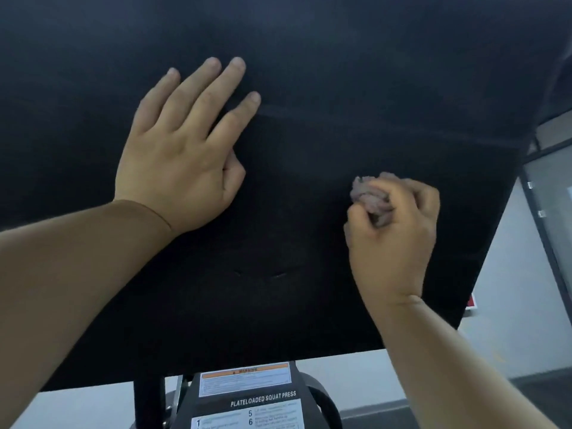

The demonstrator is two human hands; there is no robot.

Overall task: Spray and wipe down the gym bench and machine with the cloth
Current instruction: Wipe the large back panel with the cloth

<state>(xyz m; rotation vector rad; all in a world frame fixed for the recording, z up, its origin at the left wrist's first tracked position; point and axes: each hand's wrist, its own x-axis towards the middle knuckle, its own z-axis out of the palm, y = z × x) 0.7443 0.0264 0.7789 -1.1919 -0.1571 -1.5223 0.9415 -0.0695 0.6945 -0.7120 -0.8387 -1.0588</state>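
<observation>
1. Wiping the black pad point(309, 72) looks to be the step in hand. The right hand point(393, 236) has its fingers point(414, 196) curled tight round a crumpled pinkish-grey cloth point(370, 196), with the thumb closing on it from the near side. The wad sits against the pad toward its right edge, above the near right corner.
2. The left hand point(182, 159) lies flat on the pad left of centre, with its fingers point(213, 85) straight and spread. It holds nothing and seems to brace the pad.
3. Loosening the wad would help, because a tight ball meets only a small patch. A flatter fold under the palm would cover more with each pass.
4. Overlapping strokes from the far part of the pad down to its near edge, and from the left edge to the right, should leave no strip missed.
5. A faint seam line point(387, 126) crosses the pad from near the left fingertips to the right edge. Grime may gather there, so it probably deserves a slow pass along its length.
6. The patch under the bracing hand needs its turn too, so that hand should shift once the rest is done.
7. No spray bottle is in view, and I cannot tell whether the pad is wet.
8. Below the near edge, the machine frame with its "PLATELOADED SQUAT PRESS" label point(263, 400) is also part of the job.
</observation>
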